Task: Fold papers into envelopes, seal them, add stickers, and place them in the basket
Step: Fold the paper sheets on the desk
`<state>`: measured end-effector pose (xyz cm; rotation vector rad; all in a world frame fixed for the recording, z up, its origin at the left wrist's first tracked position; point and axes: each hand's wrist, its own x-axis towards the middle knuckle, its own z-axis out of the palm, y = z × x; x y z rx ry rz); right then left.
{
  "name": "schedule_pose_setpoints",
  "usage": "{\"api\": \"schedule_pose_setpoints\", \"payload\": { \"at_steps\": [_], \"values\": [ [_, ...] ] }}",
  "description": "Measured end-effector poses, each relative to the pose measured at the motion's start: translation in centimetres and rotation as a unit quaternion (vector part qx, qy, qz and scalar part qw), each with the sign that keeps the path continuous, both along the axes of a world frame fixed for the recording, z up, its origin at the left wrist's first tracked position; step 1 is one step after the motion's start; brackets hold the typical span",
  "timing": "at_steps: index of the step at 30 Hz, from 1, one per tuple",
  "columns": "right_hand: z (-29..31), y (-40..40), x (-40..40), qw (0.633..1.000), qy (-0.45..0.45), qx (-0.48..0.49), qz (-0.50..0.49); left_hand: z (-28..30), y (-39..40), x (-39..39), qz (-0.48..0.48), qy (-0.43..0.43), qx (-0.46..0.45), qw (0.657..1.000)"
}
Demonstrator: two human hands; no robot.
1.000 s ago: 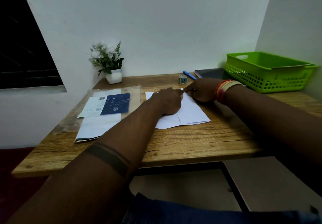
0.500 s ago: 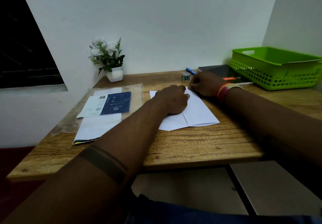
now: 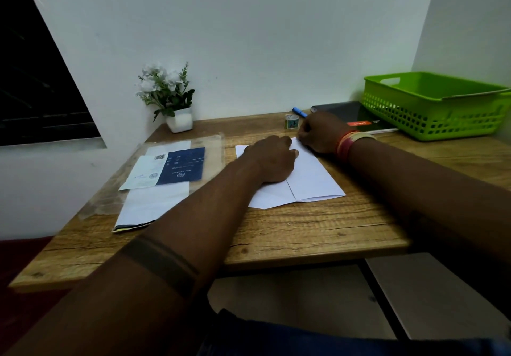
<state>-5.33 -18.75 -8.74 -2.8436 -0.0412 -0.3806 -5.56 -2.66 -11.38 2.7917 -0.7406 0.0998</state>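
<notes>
Because the white sheet of paper [image 3: 309, 178] is thin, light and limp, it will slide easily on the smooth wooden table [image 3: 290, 231]; you should press it flat and take it by an edge or a corner, I think. From the head view, it lies partly folded near the far edge of the table, at the middle. Your left hand [image 3: 272, 160] rests on it, fingers curled downward. Your right hand [image 3: 320, 131] is closed at its far corner, seemingly pinching the paper there.
</notes>
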Motion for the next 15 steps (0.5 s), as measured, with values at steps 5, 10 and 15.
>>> {"api": "schedule_pose_setpoints", "payload": {
  "at_steps": [5, 10, 15],
  "values": [
    [0.7, 0.2, -0.5, 0.995, -0.031, 0.091, -0.004, 0.1, 0.0, -0.4, -0.016, -0.004, -0.017, 1.0],
    [1.3, -0.3, -2.0, 0.99, 0.016, 0.141, 0.006, 0.4, -0.1, -1.0, -0.014, 0.006, -0.015, 1.0],
    [1.5, -0.5, -2.4, 0.988, 0.026, 0.152, -0.023, 0.7, -0.1, -1.3, -0.007, -0.004, 0.006, 1.0]
  ]
}}
